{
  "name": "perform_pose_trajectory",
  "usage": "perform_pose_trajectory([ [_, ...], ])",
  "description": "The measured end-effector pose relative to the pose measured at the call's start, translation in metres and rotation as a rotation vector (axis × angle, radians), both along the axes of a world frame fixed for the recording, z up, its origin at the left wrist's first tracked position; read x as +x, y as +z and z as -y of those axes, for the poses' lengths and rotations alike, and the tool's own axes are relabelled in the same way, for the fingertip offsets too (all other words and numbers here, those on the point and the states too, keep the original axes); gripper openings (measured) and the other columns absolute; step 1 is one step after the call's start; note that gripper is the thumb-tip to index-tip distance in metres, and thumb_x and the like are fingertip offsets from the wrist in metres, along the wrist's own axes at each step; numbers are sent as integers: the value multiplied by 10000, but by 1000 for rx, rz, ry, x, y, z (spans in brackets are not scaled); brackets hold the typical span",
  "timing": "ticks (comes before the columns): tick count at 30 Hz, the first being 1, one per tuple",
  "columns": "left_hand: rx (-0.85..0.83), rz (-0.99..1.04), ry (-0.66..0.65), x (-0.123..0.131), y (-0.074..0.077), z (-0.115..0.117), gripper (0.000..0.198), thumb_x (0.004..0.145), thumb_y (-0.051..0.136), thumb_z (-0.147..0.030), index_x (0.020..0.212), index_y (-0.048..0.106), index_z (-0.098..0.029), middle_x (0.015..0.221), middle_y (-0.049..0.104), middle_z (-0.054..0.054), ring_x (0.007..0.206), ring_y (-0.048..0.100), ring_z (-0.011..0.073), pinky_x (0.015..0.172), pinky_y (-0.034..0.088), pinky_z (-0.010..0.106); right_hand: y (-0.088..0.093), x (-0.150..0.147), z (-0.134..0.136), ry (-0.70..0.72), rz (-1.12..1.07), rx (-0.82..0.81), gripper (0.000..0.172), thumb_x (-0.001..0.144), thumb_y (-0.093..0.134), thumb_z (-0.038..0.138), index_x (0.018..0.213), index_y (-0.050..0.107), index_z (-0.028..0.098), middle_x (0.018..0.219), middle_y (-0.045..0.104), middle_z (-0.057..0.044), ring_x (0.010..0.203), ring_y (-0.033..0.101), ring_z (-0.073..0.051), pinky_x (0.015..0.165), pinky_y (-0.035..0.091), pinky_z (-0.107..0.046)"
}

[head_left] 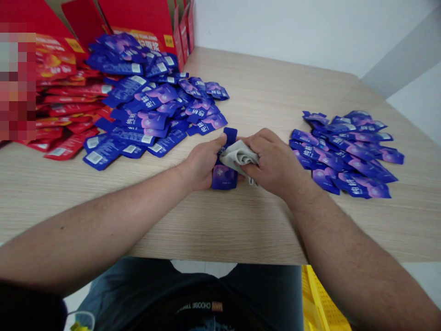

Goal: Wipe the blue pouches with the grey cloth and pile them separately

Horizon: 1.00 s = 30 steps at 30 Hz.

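From my distant place I see the left hand [203, 163] grasping one blue-purple packet [223, 178] by its side edge, with the thumb near the narrow top. The right hand [274, 163] is clenched around a crumpled pale cloth [239, 154], which lies against the front of this packet and covers its middle. The packet is between the two hands, over the near part of the wooden table [213, 225]; whether it touches the surface, I cannot tell. To the left of my view and farther away, a large blue heap [148, 99] lies beside many red packets [69, 124], before red boxes [141, 16]. To the right there is a smaller blue heap [344, 149]. Below the table edge, a yellow basket [319, 299] is partly visible.
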<state>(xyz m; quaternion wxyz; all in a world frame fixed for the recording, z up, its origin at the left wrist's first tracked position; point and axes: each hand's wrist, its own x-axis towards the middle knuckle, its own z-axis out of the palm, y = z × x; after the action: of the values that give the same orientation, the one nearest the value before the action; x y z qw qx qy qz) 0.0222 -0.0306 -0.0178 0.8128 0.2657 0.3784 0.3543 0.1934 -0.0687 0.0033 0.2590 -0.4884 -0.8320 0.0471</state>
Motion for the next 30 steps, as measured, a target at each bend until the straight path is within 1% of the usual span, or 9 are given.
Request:
perform_pose_trajectory([
  [3,-4,-110,-31,4,-1,6,461,967,511,-555,1158,711,-185,828,765,107,771,756,284,635,620,378,-1,1,-3,-196,-73,137,178,855,644,223,1029,612,230,993,609,-110,1017,569,-317,879,503,-475],
  [6,31,-162,-45,5,-1,10,487,965,488,-598,1129,716,-200,819,764,108,792,757,286,624,614,357,-1,0,-4,-250,-111,201,158,870,642,248,1022,600,244,986,602,-112,1024,556,-324,880,501,-488],
  [9,68,-184,-35,5,-1,9,475,966,488,-599,1086,715,-199,753,739,87,733,734,263,626,608,361,-4,-8,1,-194,-86,164,168,863,629,233,1030,604,237,976,607,-103,1010,563,-311,885,503,-473],
  [14,109,-90,133,1,-3,0,416,1002,473,-494,995,722,-161,758,720,49,705,692,173,677,578,275,-7,-22,13,56,-31,33,259,810,630,164,1066,633,203,1069,622,-119,1040,583,-285,908,512,-425],
  [17,75,-42,128,-3,-4,-5,501,1005,426,-531,1048,740,-143,805,735,74,691,687,168,682,580,282,-7,-24,16,194,-9,-30,317,779,640,138,1092,657,186,1070,621,-118,1017,596,-276,895,523,-417],
  [21,62,-69,172,-4,-1,-6,533,983,450,-571,1135,733,-145,832,749,93,679,691,179,681,588,298,-4,-20,16,301,9,-133,335,765,653,107,1087,679,196,1045,612,-92,968,599,-244,881,523,-392],
  [26,62,-31,148,-5,3,-6,564,1013,357,-572,1175,700,-154,817,737,84,669,698,187,658,589,312,2,-13,15,357,59,-303,315,753,667,84,1041,697,210,1072,625,-68,963,607,-222,855,513,-357],
  [28,69,-5,127,-5,2,-6,571,1010,353,-590,1179,690,-161,816,730,78,666,695,189,650,587,317,2,-10,12,336,65,-301,300,752,668,88,1027,692,205,1057,629,-68,957,607,-227,850,509,-358],
  [30,67,21,94,-5,2,-6,580,999,365,-617,1177,684,-167,820,723,74,678,696,194,653,588,326,0,-8,8,248,64,-226,280,769,659,105,1033,678,196,1027,633,-76,981,602,-246,882,500,-376],
])
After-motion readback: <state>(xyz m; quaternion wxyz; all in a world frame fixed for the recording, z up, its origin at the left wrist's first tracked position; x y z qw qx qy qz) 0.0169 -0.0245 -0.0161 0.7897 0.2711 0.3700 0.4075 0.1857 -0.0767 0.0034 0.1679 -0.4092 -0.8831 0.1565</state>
